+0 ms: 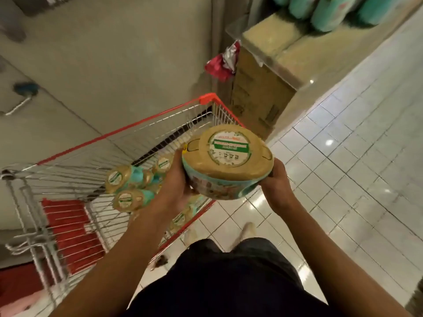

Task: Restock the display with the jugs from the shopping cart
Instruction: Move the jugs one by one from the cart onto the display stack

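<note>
Glossy white tiled floor (343, 156) catching bright light spots, cardboard box (258, 94) standing on it, red-and-silver crumpled bag (223, 62) showing beside the box's upper edge, pale shoe (248, 229) peeking past dark shorts (229, 271)

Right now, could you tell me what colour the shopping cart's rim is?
The shopping cart's rim is red, clearest in the head view.

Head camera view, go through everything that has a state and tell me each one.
Held jug: lidded, lifted clear of the cart, gripped from both sides.
Left hand: grips the jug's left side.
Right hand: grips the jug's right side.
Shopping cart: partly loaded.
Jugs in cart: lidded, piled together.
Display shelf: holds teal containers, blurred.
</note>
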{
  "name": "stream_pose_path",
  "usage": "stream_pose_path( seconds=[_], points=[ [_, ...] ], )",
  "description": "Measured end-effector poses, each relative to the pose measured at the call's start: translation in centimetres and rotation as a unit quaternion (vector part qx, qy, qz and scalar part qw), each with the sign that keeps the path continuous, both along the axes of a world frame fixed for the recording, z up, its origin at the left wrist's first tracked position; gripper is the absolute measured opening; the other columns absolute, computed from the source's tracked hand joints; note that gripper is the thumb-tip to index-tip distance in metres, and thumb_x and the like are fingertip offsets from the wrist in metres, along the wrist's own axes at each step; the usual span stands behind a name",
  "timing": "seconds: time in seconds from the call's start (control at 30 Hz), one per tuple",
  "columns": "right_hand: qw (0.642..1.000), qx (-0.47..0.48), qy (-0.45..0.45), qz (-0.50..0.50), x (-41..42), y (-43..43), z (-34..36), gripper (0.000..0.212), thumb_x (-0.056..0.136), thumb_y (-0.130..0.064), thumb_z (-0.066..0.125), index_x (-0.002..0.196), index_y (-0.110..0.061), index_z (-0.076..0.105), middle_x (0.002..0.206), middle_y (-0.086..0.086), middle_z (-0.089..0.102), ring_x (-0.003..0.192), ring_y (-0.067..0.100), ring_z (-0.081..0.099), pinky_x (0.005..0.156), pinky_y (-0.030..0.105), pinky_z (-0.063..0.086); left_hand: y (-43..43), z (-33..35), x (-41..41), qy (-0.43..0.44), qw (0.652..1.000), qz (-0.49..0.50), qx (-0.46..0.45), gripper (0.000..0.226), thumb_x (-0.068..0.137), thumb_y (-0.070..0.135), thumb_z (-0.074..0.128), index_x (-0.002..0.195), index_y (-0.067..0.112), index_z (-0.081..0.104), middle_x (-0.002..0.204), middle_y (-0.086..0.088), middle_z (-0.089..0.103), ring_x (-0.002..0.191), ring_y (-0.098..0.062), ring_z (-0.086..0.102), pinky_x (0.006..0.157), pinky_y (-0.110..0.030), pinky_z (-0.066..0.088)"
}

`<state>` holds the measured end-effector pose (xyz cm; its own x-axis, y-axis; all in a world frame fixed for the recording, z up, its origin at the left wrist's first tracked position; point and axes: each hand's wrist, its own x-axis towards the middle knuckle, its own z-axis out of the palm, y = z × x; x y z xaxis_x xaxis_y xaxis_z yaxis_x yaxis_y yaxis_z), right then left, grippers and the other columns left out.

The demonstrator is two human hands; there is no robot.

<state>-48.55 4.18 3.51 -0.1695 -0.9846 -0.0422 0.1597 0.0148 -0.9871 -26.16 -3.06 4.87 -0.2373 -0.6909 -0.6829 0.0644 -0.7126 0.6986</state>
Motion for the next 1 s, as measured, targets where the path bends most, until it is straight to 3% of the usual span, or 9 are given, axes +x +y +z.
stream_pose_path(
  seconds=[0.07, 0.23, 0.37, 0.47, 0.53, 0.77, 1.0],
  points=[
    [0.999, 0.011, 0.006, -0.036, -3.9, 1.7, 0.1, 0.023, 0.084, -0.005, 0.068, 0.104, -0.014, 0.077, 0.105, 0.019, 0.076, 0.105, 0.044, 0.072, 0.092, 0.067, 0.058, 0.3, 0.6, -4.5, -0.003, 0.999, -0.035, 0.003, 0.067, 0.101, 0.076, 0.023, 0.123, 0.039, 0.075, 0.121, 0.004, 0.077, 0.121, -0.023, 0.067, 0.099, -0.054, 0.056],
    [0.992, 0.038, 0.026, -0.113, -13.8, 5.1, 1.0, 0.028, 0.081, -0.017, 0.074, 0.107, -0.009, 0.076, 0.105, 0.017, 0.078, 0.104, 0.042, 0.073, 0.091, 0.066, 0.058, 0.9, 1.7, -16.1, -0.002, 0.996, -0.092, 0.011, 0.069, 0.1, 0.075, 0.025, 0.126, 0.034, 0.073, 0.122, -0.002, 0.077, 0.124, -0.027, 0.065, 0.105, -0.059, 0.051],
    [0.988, 0.032, 0.044, -0.142, -21.4, 6.4, 2.6, 0.036, 0.078, -0.028, 0.072, 0.106, -0.004, 0.073, 0.102, 0.015, 0.077, 0.102, 0.037, 0.074, 0.089, 0.052, 0.062, 1.1, 2.6, -24.5, 0.007, 0.992, -0.128, 0.0, 0.067, 0.096, 0.077, 0.032, 0.124, 0.034, 0.074, 0.121, -0.004, 0.077, 0.123, -0.03, 0.065, 0.107, -0.064, 0.048],
    [0.984, 0.037, 0.062, -0.164, -26.4, 6.6, 3.1, 0.026, 0.086, -0.017, 0.068, 0.105, 0.0, 0.072, 0.101, 0.018, 0.076, 0.101, 0.038, 0.073, 0.091, 0.055, 0.062, 0.5, 3.0, -30.0, 0.003, 0.987, -0.163, -0.014, 0.064, 0.095, 0.078, 0.032, 0.114, 0.038, 0.078, 0.118, -0.003, 0.078, 0.122, -0.031, 0.065, 0.107, -0.064, 0.048],
    [0.98, 0.046, 0.07, -0.18, -29.6, 6.4, 3.0, 0.025, 0.087, -0.01, 0.064, 0.107, 0.003, 0.07, 0.102, 0.019, 0.075, 0.102, 0.038, 0.073, 0.092, 0.059, 0.06, -0.3, 3.0, -33.4, 0.009, 0.983, -0.181, -0.022, 0.065, 0.097, 0.077, 0.03, 0.12, 0.037, 0.075, 0.12, -0.005, 0.077, 0.124, -0.034, 0.063, 0.107, -0.066, 0.046],
    [0.971, 0.055, 0.078, -0.219, -39.6, 2.8, 2.5, 0.027, 0.088, -0.013, 0.063, 0.108, 0.003, 0.069, 0.102, 0.016, 0.076, 0.102, 0.033, 0.074, 0.092, 0.054, 0.062, -5.6, 2.5, -44.3, 0.028, 0.972, -0.232, -0.038, 0.072, 0.084, 0.084, 0.036, 0.126, 0.039, 0.072, 0.126, -0.006, 0.074, 0.125, -0.033, 0.063, 0.096, -0.064, 0.056],
    [0.969, 0.059, 0.089, -0.222, -51.5, -5.4, 2.1, 0.022, 0.087, -0.012, 0.066, 0.105, -0.001, 0.072, 0.101, 0.014, 0.076, 0.101, 0.034, 0.074, 0.093, 0.055, 0.061, -13.8, 0.8, -55.9, 0.056, 0.971, -0.229, -0.031, 0.063, 0.091, 0.081, 0.034, 0.128, 0.044, 0.07, 0.125, -0.001, 0.075, 0.124, -0.03, 0.063, 0.089, -0.056, 0.06]
  ],
)
